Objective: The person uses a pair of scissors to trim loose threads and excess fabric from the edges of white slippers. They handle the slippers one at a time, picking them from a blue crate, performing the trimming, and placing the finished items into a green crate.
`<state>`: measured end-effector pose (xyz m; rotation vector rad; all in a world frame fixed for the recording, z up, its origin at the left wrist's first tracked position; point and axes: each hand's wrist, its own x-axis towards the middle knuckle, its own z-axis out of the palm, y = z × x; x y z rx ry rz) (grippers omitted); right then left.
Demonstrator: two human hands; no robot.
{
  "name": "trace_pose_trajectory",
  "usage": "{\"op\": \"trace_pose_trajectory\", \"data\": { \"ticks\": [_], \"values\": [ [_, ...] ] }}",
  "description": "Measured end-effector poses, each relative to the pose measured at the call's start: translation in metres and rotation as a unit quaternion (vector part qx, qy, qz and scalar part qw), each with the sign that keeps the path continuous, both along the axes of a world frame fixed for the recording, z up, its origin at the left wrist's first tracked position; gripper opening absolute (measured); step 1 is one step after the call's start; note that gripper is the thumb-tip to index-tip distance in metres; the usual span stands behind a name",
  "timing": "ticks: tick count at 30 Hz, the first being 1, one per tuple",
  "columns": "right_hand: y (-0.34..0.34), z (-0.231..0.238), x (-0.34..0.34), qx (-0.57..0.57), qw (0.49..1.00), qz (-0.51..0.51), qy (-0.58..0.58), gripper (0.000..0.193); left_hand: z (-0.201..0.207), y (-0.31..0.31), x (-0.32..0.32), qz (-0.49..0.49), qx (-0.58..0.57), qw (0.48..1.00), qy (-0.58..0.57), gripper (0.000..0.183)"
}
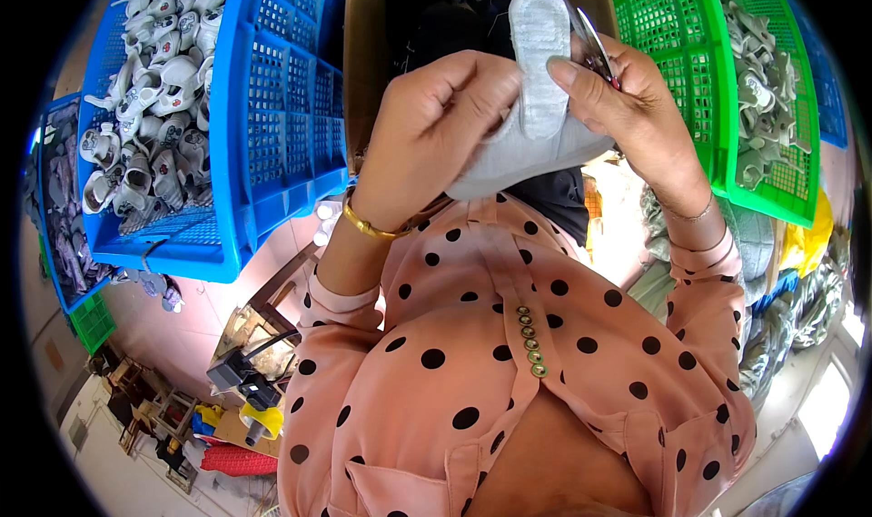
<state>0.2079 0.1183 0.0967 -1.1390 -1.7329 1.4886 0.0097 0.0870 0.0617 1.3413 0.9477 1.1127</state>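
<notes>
At the upper centre of the frame, my left hand [436, 131] grips a small grey shoe [536, 108], sole up. My right hand [636, 108] pinches its sole while clasping scissors [592, 44]. 2 crates flank it: blue crate [282, 108], green crate [690, 54].

2 blue crates [282, 108], 1 green crate [690, 54], 1 grey shoe [536, 108], 1 scissors [592, 49].

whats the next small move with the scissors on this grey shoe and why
Probably tip the small scissors in toward the sole edge of the grey baby shoe to snip there. The left hand grips the shoe sole-up, and the right hand holds the blades right beside the sole, thumb on it.
</notes>
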Motion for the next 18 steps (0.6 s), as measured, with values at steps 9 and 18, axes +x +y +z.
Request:
{"op": "trace_pose_trajectory", "data": {
  "ticks": [9,18],
  "values": [
    [-0.005,-0.004,-0.001,0.007,0.998,-0.056,0.020,0.028,-0.009,-0.002,-0.002,0.018,0.161,0.985,0.061,0.030],
    [-0.008,0.002,-0.001,-0.043,0.991,-0.080,0.097,0.027,0.000,-0.005,-0.002,0.068,0.218,0.952,0.205,0.036]
  ]
}}
